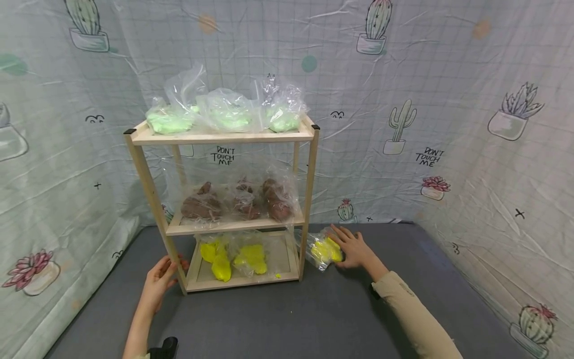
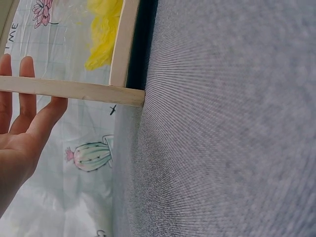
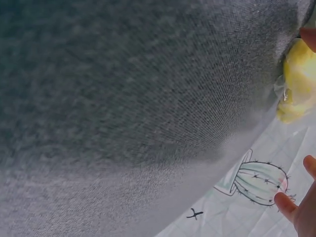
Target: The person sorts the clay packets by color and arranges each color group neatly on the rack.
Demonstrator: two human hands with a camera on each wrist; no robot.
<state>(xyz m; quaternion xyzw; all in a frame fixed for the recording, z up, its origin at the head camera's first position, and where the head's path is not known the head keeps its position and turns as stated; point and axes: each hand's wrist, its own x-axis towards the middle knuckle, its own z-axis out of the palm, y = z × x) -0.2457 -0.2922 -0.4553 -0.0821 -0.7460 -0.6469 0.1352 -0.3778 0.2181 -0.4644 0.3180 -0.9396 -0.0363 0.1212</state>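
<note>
A small three-tier wooden shelf (image 1: 219, 138) stands on the dark cloth. My left hand (image 1: 158, 280) holds its front left leg (image 2: 79, 90); in the left wrist view the fingers (image 2: 27, 106) reach behind that leg. To the right of the shelf lies a clear plastic bag with a yellow lump (image 1: 324, 249) inside. My right hand (image 1: 354, 249) is spread over the bag's right side. In the right wrist view one digit is at the yellow bag (image 3: 301, 81), while two other fingertips (image 3: 285, 203) stay apart from it.
Clear bags with pale green lumps (image 1: 230, 114) fill the top tier. Bags with brown lumps (image 1: 202, 205) sit on the middle tier. Two yellow lumps (image 1: 251, 258), bagged, lie on the bottom tier. A cactus-print sheet (image 1: 358, 149) hangs behind and at both sides.
</note>
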